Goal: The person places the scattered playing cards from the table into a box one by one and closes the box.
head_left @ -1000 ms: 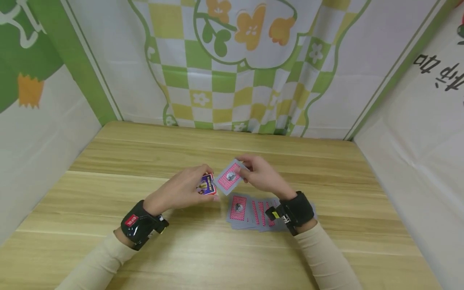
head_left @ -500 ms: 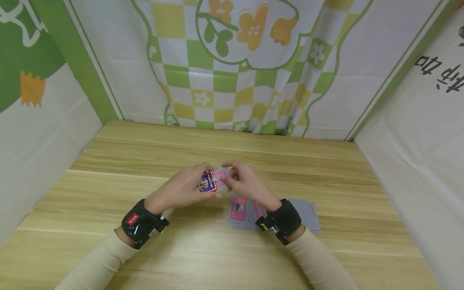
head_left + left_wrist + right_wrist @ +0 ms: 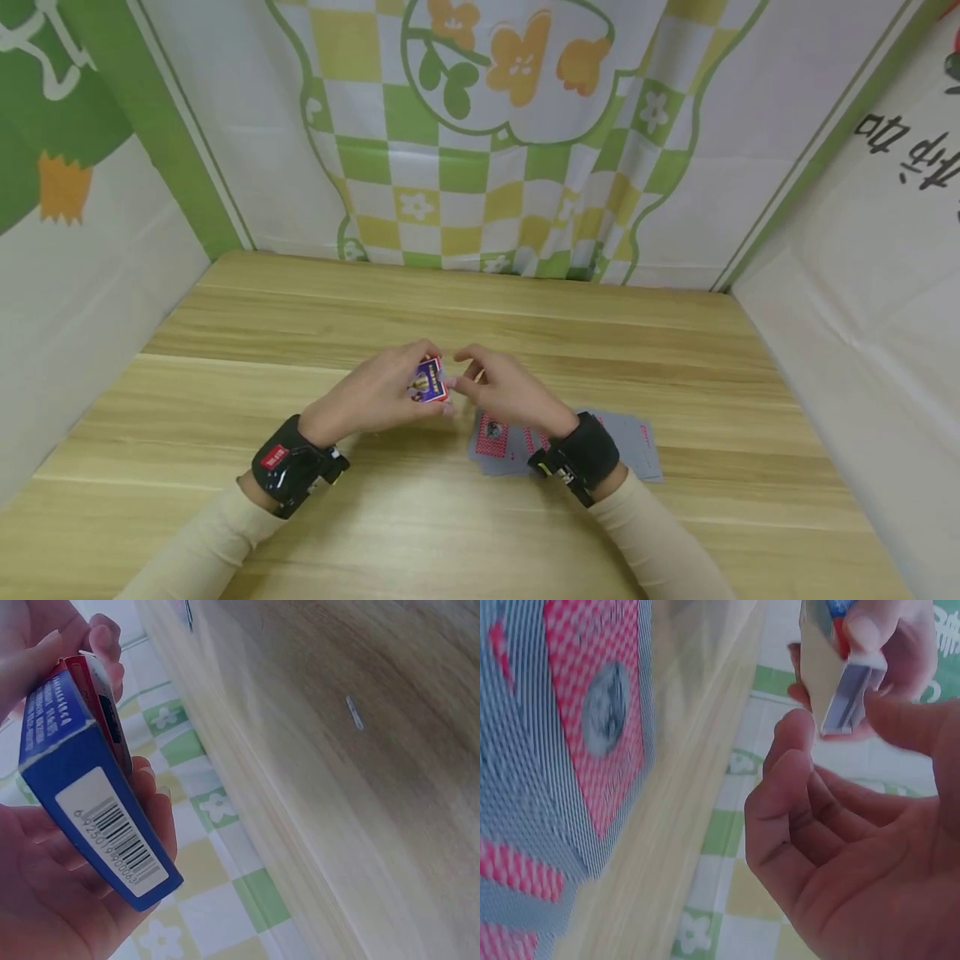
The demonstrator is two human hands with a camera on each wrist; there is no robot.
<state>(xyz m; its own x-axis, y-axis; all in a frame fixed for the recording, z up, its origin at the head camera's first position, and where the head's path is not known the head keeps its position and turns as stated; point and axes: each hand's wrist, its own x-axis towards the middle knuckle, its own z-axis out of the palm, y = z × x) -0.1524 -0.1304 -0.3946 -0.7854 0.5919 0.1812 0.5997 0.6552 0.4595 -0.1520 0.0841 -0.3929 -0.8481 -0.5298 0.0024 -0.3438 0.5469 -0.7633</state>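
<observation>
My left hand (image 3: pixel 371 390) grips a small blue and red playing-card box (image 3: pixel 428 382) between thumb and fingers, above the table's middle. In the left wrist view the box (image 3: pixel 112 825) shows its barcode end. Its open end (image 3: pixel 847 697) faces my right hand in the right wrist view, with something grey inside. My right hand (image 3: pixel 506 390) is just right of that end, thumb tip right at the opening, fingers loosely bent and holding nothing. Below the right hand, playing cards (image 3: pixel 492 439) with red-patterned backs lie spread on the table, partly hidden by the wrist.
The wooden table (image 3: pixel 300 308) stretches around the hands. A green and yellow checked curtain (image 3: pixel 465 167) hangs behind its far edge, and white printed cloth walls (image 3: pixel 847 333) stand at both sides. Each wrist wears a black camera strap (image 3: pixel 588 454).
The right hand brought several cards left to the box's open end and slid them in, and they are out of sight in the head view now. The left hand and box barely moved.
</observation>
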